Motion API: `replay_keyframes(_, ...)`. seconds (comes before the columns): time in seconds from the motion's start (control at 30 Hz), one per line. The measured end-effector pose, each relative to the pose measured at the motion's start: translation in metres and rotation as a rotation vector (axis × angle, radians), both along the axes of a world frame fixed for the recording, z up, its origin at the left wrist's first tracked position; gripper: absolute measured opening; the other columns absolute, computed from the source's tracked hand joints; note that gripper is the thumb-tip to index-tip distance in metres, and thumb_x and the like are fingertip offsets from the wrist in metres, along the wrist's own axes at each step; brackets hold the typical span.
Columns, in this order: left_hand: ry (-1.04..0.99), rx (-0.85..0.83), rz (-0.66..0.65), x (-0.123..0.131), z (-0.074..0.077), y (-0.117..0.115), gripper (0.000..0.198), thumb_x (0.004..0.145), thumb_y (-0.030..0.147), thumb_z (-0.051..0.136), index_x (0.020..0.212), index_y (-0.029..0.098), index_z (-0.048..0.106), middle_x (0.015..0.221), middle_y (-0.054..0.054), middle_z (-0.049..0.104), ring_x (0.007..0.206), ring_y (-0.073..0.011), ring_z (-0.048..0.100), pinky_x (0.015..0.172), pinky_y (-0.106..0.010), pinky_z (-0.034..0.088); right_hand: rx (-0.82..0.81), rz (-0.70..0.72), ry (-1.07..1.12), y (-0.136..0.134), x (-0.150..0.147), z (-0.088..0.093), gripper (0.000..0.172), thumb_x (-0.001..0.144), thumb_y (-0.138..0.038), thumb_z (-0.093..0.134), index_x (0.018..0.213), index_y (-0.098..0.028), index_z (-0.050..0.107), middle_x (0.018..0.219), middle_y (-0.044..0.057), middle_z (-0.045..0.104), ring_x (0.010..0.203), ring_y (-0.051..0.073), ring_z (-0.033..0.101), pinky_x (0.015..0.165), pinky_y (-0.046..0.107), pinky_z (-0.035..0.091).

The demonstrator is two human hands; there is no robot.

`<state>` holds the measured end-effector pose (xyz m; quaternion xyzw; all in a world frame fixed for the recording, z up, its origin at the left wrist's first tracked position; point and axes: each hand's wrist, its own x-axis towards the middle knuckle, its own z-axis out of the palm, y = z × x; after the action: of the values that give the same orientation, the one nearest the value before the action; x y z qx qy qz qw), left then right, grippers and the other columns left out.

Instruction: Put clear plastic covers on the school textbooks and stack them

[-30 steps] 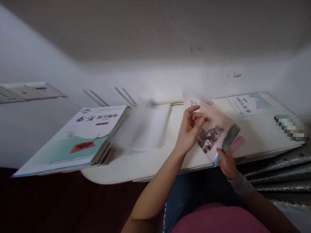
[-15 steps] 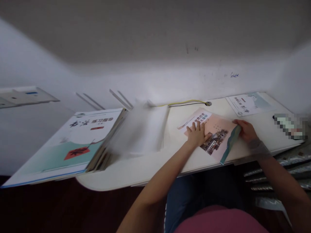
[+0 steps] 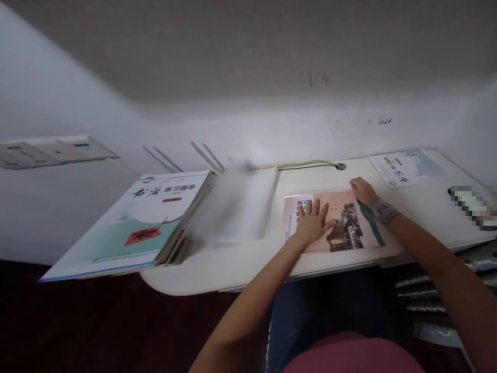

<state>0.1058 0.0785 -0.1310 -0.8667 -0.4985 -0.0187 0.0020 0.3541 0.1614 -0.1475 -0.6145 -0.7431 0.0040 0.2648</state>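
A pink history book (image 3: pixel 337 207) with a building picture and a green band lies on the white desk, its edges now roughly in line with the desk. My left hand (image 3: pixel 311 224) rests on its cover, palm down with fingers spread. At the book's far right corner is my right hand (image 3: pixel 363 192), fingers curled closed on the edge; the fingertips are partly hidden. A grey band (image 3: pixel 385 211) circles my right wrist. Left of the book lies a stack of white, translucent sheets (image 3: pixel 248 207), blurred in part.
A tall stack of books (image 3: pixel 155 207), topped by a calligraphy workbook, stands at the desk's left end. Another calligraphy booklet (image 3: pixel 407 168) lies at the back right, near a phone (image 3: pixel 473 207). A yellow cable (image 3: pixel 310 162) runs to a desk hole (image 3: pixel 340 166).
The book has turned from a slant to nearly square with the desk. My right hand has moved from its right side up to the far corner. My left hand stays flat on it.
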Motion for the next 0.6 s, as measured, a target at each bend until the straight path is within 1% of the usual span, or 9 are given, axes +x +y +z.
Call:
replay_keyframes(0.07, -0.025, 0.000, 0.020, 0.002, -0.003, 0.007, 0.069, 0.087, 0.063, 0.023, 0.143, 0.022, 0.030, 0.150, -0.013, 0.027, 0.135, -0.0377, 0.024, 0.105, -0.059, 0.021, 0.028, 0.003, -0.033, -0.002, -0.012, 0.008, 0.035, 0.084, -0.011, 0.036, 0.111, -0.010, 0.058, 0.111, 0.018, 0.060, 0.104, 0.026, 0.052, 0.092, 0.040, 0.038)
replay_keyframes(0.13, -0.064, 0.024, 0.052, 0.007, -0.003, 0.010, 0.068, 0.090, 0.058, 0.020, 0.144, 0.018, 0.026, 0.149, -0.014, 0.029, 0.135, -0.0360, 0.026, 0.106, -0.058, 0.020, 0.064, 0.020, -0.068, -0.016, -0.034, 0.011, 0.041, 0.087, -0.014, 0.034, 0.125, -0.006, 0.049, 0.127, 0.021, 0.051, 0.118, 0.028, 0.045, 0.100, 0.043, 0.031)
replay_keyframes(0.17, -0.081, 0.035, 0.068, 0.009, -0.002, 0.011, 0.067, 0.091, 0.055, 0.019, 0.145, 0.015, 0.025, 0.149, -0.015, 0.029, 0.136, -0.0348, 0.025, 0.106, -0.058, 0.020, 0.083, 0.049, -0.099, -0.026, -0.048, 0.011, 0.044, 0.089, -0.019, 0.035, 0.129, -0.004, 0.044, 0.131, 0.022, 0.048, 0.122, 0.028, 0.041, 0.103, 0.042, 0.030)
replay_keyframes(0.23, -0.090, 0.023, 0.084, 0.011, -0.002, 0.016, 0.062, 0.093, 0.047, 0.019, 0.144, 0.012, 0.026, 0.149, -0.014, 0.028, 0.137, -0.0330, 0.022, 0.107, -0.058, 0.018, 0.080, 0.167, -0.138, -0.046, -0.074, 0.006, 0.048, 0.093, -0.030, 0.032, 0.134, -0.006, 0.039, 0.135, 0.019, 0.047, 0.126, 0.024, 0.039, 0.104, 0.039, 0.030)
replay_keyframes(0.3, -0.079, -0.013, 0.096, 0.005, -0.002, 0.025, 0.057, 0.094, 0.042, 0.021, 0.143, 0.016, 0.029, 0.150, -0.011, 0.027, 0.138, -0.0335, 0.021, 0.107, -0.059, 0.017, 0.034, 0.246, -0.204, -0.060, -0.089, -0.003, 0.053, 0.093, -0.041, 0.032, 0.136, -0.011, 0.039, 0.140, 0.015, 0.043, 0.131, 0.025, 0.035, 0.106, 0.042, 0.027)
replay_keyframes(0.37, -0.081, -0.037, 0.149, -0.009, -0.004, 0.033, 0.056, 0.093, 0.043, 0.023, 0.143, 0.020, 0.031, 0.151, -0.009, 0.027, 0.137, -0.0359, 0.021, 0.106, -0.060, 0.019, -0.043, 0.229, -0.284, -0.067, -0.083, -0.010, 0.053, 0.093, -0.045, 0.034, 0.135, -0.014, 0.043, 0.141, 0.014, 0.043, 0.132, 0.028, 0.033, 0.106, 0.046, 0.026)
replay_keyframes(0.47, -0.104, -0.022, 0.298, -0.034, -0.008, 0.039, 0.058, 0.091, 0.048, 0.025, 0.142, 0.021, 0.032, 0.150, -0.011, 0.027, 0.136, -0.0395, 0.021, 0.104, -0.062, 0.021, -0.109, 0.057, -0.346, -0.067, -0.048, -0.012, 0.053, 0.092, -0.043, 0.035, 0.135, -0.011, 0.043, 0.143, 0.016, 0.039, 0.132, 0.030, 0.033, 0.104, 0.048, 0.027)
replay_keyframes(0.53, -0.098, 0.023, 0.383, -0.041, -0.008, 0.037, 0.059, 0.091, 0.046, 0.027, 0.140, 0.015, 0.036, 0.148, -0.016, 0.030, 0.136, -0.0403, 0.021, 0.105, -0.062, 0.018, -0.121, -0.016, -0.344, -0.065, -0.027, -0.005, 0.053, 0.092, -0.040, 0.036, 0.135, -0.009, 0.042, 0.144, 0.018, 0.037, 0.132, 0.031, 0.033, 0.104, 0.049, 0.026)
replay_keyframes(0.6, -0.087, 0.096, 0.386, -0.034, -0.006, 0.034, 0.056, 0.091, 0.039, 0.028, 0.136, 0.008, 0.041, 0.145, -0.021, 0.033, 0.136, -0.0387, 0.022, 0.107, -0.060, 0.014, -0.135, -0.035, -0.315, -0.060, -0.022, 0.006, 0.048, 0.092, -0.036, 0.038, 0.129, -0.008, 0.049, 0.139, 0.021, 0.044, 0.128, 0.033, 0.038, 0.104, 0.053, 0.023)
